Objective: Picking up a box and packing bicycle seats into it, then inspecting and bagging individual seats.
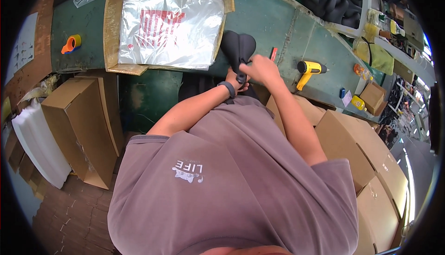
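Observation:
A black bicycle saddle (238, 45) is held at the bench's front edge, close to my body, its wide end pointing away from me. My left hand (237, 81), with a dark band on the wrist, is closed around its narrow nose from below. Over the same narrow end bends my right hand (262, 69), its fingers pinched together against the saddle. What lies under those fingertips is hidden. Left of the saddle is a shallow cardboard tray (111, 28) with a stack of clear plastic bags (171, 30) bearing red print.
On the green bench (259, 16) lie a yellow heat gun (309, 69), a small red tool (274, 54) and an orange tape roll (72, 44). Black saddles (324, 0) are piled at the back right. Cardboard boxes (85, 125) stand at my left, more boxes (345, 146) at my right.

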`<state>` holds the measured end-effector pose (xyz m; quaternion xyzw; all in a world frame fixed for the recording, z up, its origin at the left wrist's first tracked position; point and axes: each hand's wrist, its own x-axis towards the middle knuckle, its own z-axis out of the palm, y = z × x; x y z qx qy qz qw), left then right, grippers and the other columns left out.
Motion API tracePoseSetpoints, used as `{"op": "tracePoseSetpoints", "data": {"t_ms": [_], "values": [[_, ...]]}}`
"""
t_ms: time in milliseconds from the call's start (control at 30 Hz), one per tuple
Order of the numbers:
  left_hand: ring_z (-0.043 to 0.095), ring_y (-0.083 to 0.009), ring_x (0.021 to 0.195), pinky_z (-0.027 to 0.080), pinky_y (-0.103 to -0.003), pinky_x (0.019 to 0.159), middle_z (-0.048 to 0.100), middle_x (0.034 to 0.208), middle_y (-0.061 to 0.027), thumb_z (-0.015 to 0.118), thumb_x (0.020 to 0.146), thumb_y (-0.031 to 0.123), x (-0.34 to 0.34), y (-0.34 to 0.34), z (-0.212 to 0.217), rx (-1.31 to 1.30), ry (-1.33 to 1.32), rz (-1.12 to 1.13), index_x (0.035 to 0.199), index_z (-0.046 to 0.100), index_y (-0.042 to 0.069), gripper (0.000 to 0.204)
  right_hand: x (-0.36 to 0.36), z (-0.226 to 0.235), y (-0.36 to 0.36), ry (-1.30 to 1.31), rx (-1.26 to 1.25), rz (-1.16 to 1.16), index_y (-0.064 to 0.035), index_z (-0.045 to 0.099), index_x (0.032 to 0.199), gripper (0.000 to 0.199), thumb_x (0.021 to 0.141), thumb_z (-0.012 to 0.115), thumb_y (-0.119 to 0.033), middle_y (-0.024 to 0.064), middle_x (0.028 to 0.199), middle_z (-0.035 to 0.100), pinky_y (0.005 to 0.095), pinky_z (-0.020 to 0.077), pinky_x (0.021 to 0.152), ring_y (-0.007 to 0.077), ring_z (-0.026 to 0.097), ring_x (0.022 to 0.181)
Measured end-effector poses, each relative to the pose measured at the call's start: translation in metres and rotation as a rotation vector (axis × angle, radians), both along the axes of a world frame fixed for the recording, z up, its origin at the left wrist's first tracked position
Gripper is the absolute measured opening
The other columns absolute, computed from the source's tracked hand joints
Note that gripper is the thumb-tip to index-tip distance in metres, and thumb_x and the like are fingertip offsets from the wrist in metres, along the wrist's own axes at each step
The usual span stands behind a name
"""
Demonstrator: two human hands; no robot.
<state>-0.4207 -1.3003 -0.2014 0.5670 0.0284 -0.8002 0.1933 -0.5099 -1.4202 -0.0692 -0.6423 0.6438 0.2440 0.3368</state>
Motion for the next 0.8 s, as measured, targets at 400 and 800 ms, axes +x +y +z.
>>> {"op": "tracePoseSetpoints", "data": {"t_ms": [400,800], "values": [[0.073,-0.0177,0.075,0.067,-0.038,0.063,0.070,0.100,-0.0062,0.087,0.093,0.006,0.025,-0.025,0.012,-0.047,0.079,-0.066,0.128,0.054,0.012,0.049,-0.022,-0.095,-0.096,-0.069,-0.080,-0.024,-0.0018,0.081,0.126,0.070,0.089,0.073,-0.061,0.0312,0.117,0.080,0.0553,0.0611,0.100,0.0477,0.078,0.112],[0.061,-0.0298,0.145,0.047,-0.040,0.124,0.059,0.162,-0.0217,0.069,0.110,0.013,0.076,-0.020,0.034,-0.890,-0.408,-0.439,0.170,0.035,-0.009,0.072,-0.049,-0.071,0.003,-0.772,0.206,-1.125,0.0043,0.010,0.177,0.135,0.089,0.090,-0.061,0.0325,0.161,0.051,0.0468,0.0498,0.119,0.0390,0.059,0.144]]}}
